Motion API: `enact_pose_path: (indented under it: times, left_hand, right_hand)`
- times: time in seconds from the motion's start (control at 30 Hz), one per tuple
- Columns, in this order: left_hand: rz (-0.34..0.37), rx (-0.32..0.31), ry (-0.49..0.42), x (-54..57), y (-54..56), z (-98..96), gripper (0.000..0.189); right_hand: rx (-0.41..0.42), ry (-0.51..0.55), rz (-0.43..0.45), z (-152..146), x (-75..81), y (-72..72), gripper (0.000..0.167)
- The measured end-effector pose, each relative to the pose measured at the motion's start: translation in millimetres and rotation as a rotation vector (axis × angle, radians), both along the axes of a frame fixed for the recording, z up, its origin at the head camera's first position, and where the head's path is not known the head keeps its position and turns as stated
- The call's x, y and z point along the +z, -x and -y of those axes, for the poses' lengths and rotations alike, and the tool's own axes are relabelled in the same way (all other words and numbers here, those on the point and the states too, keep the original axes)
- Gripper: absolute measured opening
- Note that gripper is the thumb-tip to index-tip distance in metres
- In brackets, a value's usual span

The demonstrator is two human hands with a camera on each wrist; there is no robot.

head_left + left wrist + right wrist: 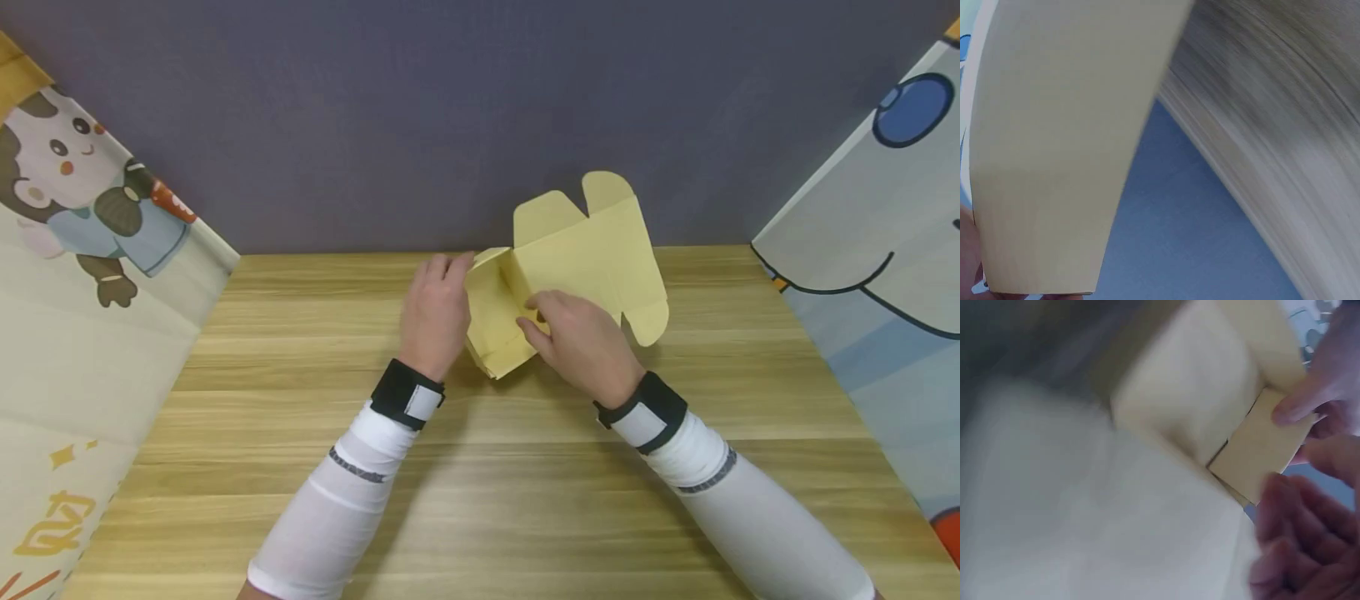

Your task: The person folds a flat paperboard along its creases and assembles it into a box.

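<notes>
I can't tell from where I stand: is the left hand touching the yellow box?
Touching. The right wrist view shows the left hand with its thumb laid on a panel of the yellow box.

My feed: box (491,312) at tabletop's (525,517) twelve o'clock, lid (581,265) at its two, left fingers (456,268) ten, right fingers (550,302) three.

The wood-grain tabletop (270,400) is backed by a dark grey-blue wall (360,125). A cartoon monkey (86,196) is printed on the cream left panel (135,367); at right, a white cartoon figure (862,217) is shown.
</notes>
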State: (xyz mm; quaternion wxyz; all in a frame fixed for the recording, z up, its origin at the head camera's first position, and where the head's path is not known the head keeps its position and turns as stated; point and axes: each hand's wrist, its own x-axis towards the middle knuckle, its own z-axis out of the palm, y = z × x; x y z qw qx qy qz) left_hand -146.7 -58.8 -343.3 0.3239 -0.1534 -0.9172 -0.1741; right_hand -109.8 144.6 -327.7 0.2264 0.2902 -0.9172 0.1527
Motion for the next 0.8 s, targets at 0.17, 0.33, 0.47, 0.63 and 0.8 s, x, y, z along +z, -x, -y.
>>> enact_pose_path:
  times: [0.17, 0.33, 0.47, 0.63, 0.8]
  left_hand:
    - [0.019, 0.058, -0.066, -3.0, -0.4, 7.7, 0.042]
    - [0.043, 0.111, -0.113, -6.5, -3.2, 13.3, 0.047]
    - [0.086, 0.133, -0.137, -11.6, -10.3, 18.7, 0.048]
    - [0.152, 0.134, -0.178, -16.7, -21.0, 21.8, 0.049]
    - [0.227, 0.101, -0.222, -20.4, -33.5, 22.7, 0.051]
  right_hand:
    - [-0.090, 0.073, 0.214, -6, -7.4, -9.7, 0.024]
    - [-0.162, 0.132, 0.325, -11, -13.2, -8.0, 0.031]
    - [-0.224, 0.187, 0.429, -11, -18.1, -9.4, 0.044]
    - [-0.230, 0.286, 0.508, -8, -21.4, -11.9, 0.054]
    - [-0.221, 0.367, 0.480, -5, -22.7, -14.2, 0.032]
